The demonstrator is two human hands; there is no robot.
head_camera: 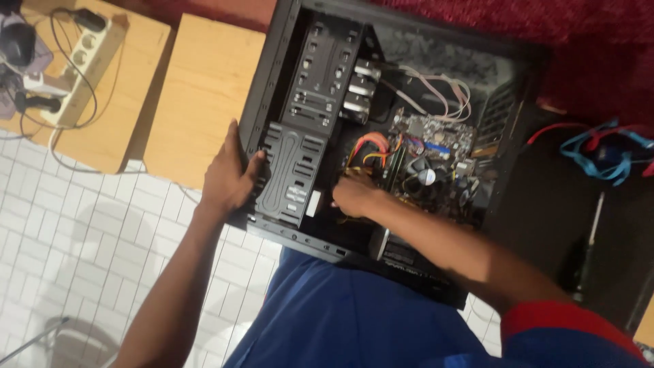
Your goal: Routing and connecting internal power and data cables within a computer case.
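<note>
White square floor tiles (82,252) fill the lower left; a dark red carpet (586,48) runs along twelve to two o'clock, and two pale wooden blocks (204,88) sit at ten to eleven o'clock. We find the open computer case (286,61) at frame centre, lying on its side: black sheet steel, stiff, sharp-edged, and by our judgement heavy. We would grip it by the outer frame, never by internal parts. Our left hand (228,178), at nine o'clock of the case, is wrapped around the front edge, fingers curled closed on the metal beside the perforated drive cage (320,75). Our right hand (354,196) reaches inside toward the orange and yellow cables (373,146); we cannot tell how far its fingers are closed. The motherboard (436,157) at three o'clock of that hand is fragile. A screwdriver (591,232) lies at four o'clock, and a beige power strip (78,68) at ten o'clock.
</note>
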